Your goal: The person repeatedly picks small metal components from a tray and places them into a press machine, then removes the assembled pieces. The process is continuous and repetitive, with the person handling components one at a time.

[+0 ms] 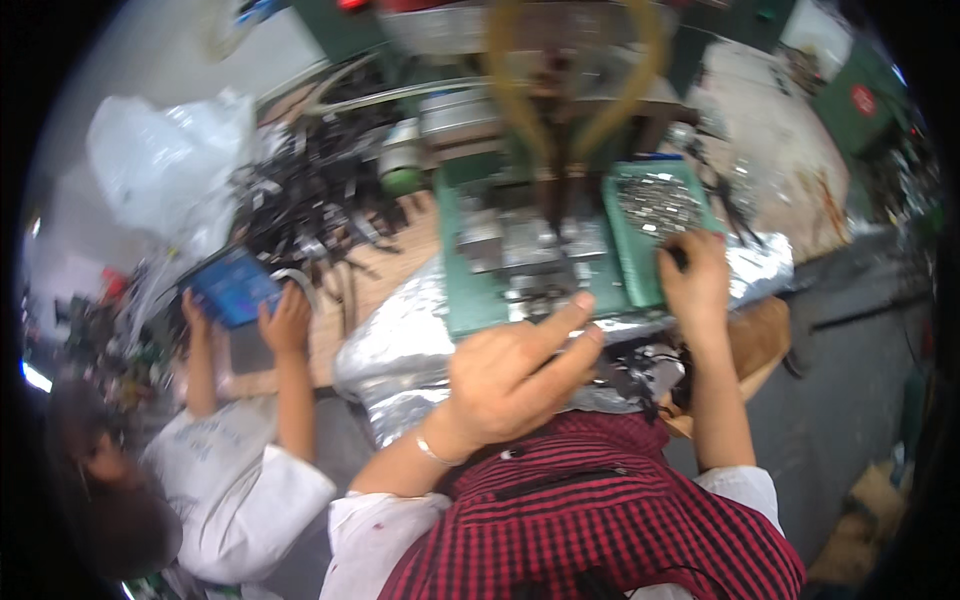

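My left hand [520, 378] reaches in front of a green machine base [465, 300], its thumb and forefinger stretched out and apart. I see nothing held between them. On the base sits a grey metal block fixture [550, 240], blurred, below a dark vertical machine head [557, 170]. My right hand [700, 280] is at the right side of a green tray [640, 285] with many small shiny metal parts [658, 203] in it. Its fingers are curled around a small dark thing [679, 258] that I cannot make out.
Black strip-like parts [320, 180] are heaped on the wooden bench to the left, near a white plastic bag [170, 160]. Silver foil sheeting [400, 370] covers the bench's front edge. Another person [230, 480] at left holds a tablet [232, 288]. Yellow hoses [650, 60] hang above.
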### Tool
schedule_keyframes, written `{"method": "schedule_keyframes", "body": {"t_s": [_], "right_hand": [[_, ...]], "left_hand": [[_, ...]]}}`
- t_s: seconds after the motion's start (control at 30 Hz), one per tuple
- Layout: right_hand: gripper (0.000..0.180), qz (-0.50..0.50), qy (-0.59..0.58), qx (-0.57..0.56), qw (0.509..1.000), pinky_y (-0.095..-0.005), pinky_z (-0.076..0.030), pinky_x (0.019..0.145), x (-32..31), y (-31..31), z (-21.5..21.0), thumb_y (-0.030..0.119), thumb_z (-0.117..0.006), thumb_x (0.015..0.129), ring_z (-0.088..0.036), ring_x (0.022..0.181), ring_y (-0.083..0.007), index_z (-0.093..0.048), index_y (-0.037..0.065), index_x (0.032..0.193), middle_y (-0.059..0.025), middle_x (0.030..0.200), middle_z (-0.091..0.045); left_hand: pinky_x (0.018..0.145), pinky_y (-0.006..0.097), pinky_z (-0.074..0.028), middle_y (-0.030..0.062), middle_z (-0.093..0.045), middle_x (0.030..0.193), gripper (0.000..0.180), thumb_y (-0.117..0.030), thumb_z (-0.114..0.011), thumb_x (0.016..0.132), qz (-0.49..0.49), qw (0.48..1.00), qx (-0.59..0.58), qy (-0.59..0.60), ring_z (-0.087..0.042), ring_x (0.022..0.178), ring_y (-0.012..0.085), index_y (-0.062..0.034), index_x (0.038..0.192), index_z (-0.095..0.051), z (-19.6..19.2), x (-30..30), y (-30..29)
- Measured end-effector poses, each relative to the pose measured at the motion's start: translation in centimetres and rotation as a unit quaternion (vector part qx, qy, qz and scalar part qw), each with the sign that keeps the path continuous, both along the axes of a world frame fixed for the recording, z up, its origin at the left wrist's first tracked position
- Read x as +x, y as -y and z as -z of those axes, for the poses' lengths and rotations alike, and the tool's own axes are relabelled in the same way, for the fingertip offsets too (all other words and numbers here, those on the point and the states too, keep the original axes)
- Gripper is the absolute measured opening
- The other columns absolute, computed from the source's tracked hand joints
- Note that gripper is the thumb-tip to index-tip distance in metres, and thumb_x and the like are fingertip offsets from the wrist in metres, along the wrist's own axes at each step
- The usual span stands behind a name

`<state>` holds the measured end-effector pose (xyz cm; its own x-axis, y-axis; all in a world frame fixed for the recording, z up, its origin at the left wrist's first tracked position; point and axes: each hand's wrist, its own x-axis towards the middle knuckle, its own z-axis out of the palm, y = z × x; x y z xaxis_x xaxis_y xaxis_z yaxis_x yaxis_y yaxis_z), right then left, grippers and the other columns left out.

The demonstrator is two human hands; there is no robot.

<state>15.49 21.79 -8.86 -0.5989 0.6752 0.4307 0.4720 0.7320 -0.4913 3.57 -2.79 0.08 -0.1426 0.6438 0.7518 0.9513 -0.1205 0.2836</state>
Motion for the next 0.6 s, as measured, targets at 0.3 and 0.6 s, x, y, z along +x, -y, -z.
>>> {"method": "schedule_keyframes", "body": {"t_s": [0.3,0.6], "right_hand": [[0.016,-0.005,-0.150,-0.052,0.987,-0.0392,-0.053,0.085,-1.0,0.4,-0.8,0.006,-0.069,0.090,-0.069,0.091,-0.0316,-0.074,0.003,0.105,-0.0146,0.099,-0.073],[0.013,0.010,-0.149,-0.052,0.987,-0.0377,-0.052,0.085,0.3,1.0,-0.6,0.004,-0.070,0.090,-0.069,0.091,-0.0307,-0.074,0.002,0.102,-0.0148,0.096,-0.073]], "left_hand": [[0.090,0.037,-0.056,0.0162,-0.071,0.112,0.015,-0.001,-0.068,0.094,-0.462,0.883,-0.080,0.018,-0.071,0.101,0.0302,0.0023,0.108,-0.071,-0.6,-8.7,10.7],[0.078,0.049,-0.055,0.0161,-0.071,0.100,0.018,-0.012,-0.064,0.088,-0.534,0.794,-0.289,0.006,-0.067,0.094,0.0384,-0.0065,0.102,-0.073,12.4,-19.5,8.5]]}}
